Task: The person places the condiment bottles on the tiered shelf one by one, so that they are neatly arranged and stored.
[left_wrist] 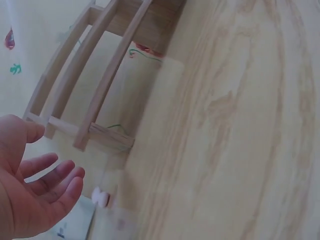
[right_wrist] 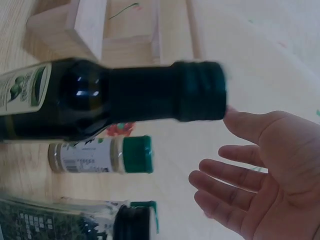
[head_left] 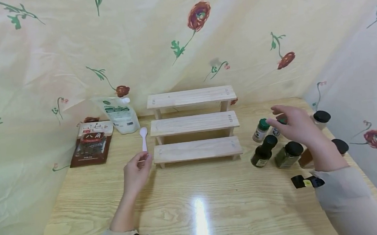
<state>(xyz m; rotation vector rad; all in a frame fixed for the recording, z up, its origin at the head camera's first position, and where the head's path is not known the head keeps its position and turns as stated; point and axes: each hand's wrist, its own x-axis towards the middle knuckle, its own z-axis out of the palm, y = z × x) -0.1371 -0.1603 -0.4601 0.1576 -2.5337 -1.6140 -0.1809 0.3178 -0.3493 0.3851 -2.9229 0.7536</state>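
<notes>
My left hand [head_left: 138, 171] hovers by the handle end of a white plastic spoon [head_left: 144, 137], left of the wooden rack. In the left wrist view its fingers [left_wrist: 60, 187] are loosely bent with nothing between them. Over the bottles on the right, my right hand [head_left: 295, 127] is spread, thumb apart from fingers. Beneath and beside it stand a green-capped shaker bottle [head_left: 260, 130], a second one [head_left: 276, 131] partly hidden by the hand, and a dark sauce bottle [head_left: 263, 152]. From the right wrist view, I cannot tell whether the thumb touches the dark bottle's cap [right_wrist: 202, 91].
A three-step wooden rack [head_left: 194, 123] stands mid-table. To its left are a white spouted pouch [head_left: 120, 114] and a brown spice packet [head_left: 90, 144]. Black-lidded jars stand at the right: a green-filled jar [head_left: 288, 156], another jar [head_left: 321, 118] and one behind my forearm [head_left: 340, 145].
</notes>
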